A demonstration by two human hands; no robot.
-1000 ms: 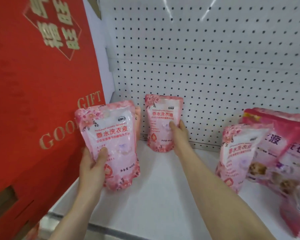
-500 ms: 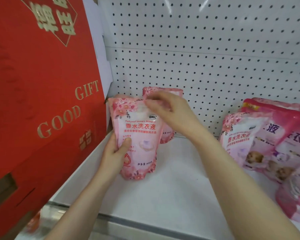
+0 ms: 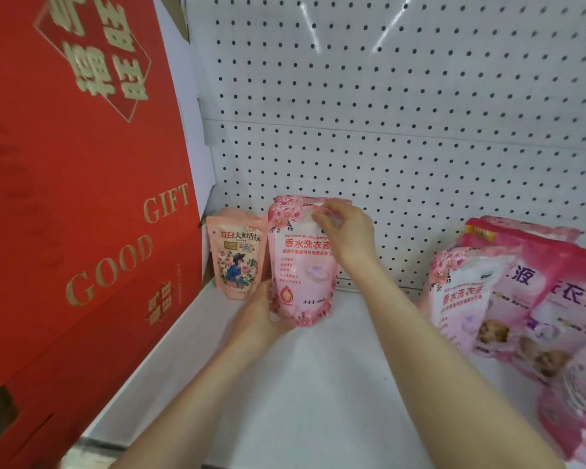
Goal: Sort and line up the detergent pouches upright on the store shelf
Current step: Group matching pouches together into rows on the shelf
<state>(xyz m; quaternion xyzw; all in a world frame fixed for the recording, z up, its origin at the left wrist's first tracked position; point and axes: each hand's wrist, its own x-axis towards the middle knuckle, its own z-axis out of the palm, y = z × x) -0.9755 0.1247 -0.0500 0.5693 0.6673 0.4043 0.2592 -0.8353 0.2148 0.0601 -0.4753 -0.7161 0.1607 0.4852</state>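
The fingers (image 3: 322, 216) of our right hand (image 3: 347, 231) pinch the top seam of the pink detergent pouch (image 3: 301, 275). Our left hand (image 3: 261, 311) cups its lower left corner, curled round the base, so both hands grip this one pouch. It stands upright near the back of the shelf (image 3: 318, 384), just beside a smaller peach pouch (image 3: 236, 262). We cannot tell whether its base is resting on the shelf or just above it.

We judge the risk to be in letting go. If we let go before the soft base spreads flat, the liquid may slump. The pouch would then sag forward or lean onto the peach one and topple it. The slick film could also slip from our pinch.

The pouch is glossy, flexible plastic with a floral print, bulging at the belly and flat at the sealed top. The shelf is smooth and white, backed by a perforated pegboard (image 3: 386, 130). A stiff red gift box (image 3: 82, 198) stands at the left. To the right, more pink pouches (image 3: 521, 299) lean in a heap.
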